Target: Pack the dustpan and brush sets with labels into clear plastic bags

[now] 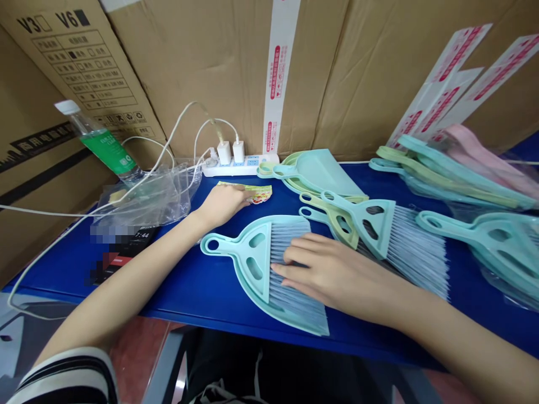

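Observation:
My left hand is at a small green, white and red printed card, its fingers closed together on it and partly hidden. On the table in front of me lies a light-blue dustpan with a matching hand brush nested in it, handles to the left. My right hand rests over the brush's grey-blue bristles, fingers bent but apart, not wrapped round anything. Just beyond that hand lie another light-blue brush and a green brush, partly overlapping.
Behind stand stacked dustpans and a white power strip with chargers. Bagged brush sets and another light-blue set lie right. Left are a green-labelled bottle, clear plastic, a phone and loose white cables.

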`<state>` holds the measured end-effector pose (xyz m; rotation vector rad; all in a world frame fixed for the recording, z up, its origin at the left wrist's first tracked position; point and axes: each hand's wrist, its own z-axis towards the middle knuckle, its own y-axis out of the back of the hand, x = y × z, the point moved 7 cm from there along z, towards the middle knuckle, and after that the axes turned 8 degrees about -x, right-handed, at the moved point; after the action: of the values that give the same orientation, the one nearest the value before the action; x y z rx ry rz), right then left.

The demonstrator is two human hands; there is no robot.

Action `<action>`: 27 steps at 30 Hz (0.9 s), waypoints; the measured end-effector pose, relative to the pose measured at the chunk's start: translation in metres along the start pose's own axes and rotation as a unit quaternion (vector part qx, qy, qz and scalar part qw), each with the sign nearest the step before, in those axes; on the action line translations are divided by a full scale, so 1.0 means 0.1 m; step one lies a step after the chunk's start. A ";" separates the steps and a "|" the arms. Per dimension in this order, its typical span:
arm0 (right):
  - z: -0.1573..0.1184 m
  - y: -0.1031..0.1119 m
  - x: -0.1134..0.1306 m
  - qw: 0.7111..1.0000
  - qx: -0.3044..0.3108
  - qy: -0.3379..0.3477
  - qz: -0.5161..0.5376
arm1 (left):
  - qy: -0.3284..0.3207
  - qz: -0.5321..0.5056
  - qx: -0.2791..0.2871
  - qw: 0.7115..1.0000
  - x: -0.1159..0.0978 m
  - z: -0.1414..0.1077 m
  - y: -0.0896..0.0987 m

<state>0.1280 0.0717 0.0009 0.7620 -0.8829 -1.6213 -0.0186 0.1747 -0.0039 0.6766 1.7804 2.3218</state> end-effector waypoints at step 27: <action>-0.03 0.37 -0.39 0.988 -0.045 -0.063 -0.132 | -0.279 -0.098 -0.238 0.925 -0.64 -0.55 0.66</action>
<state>0.1574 0.1046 0.0323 0.7432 -0.8155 -1.9475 0.0255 0.0836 0.0307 0.9003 0.9443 2.0259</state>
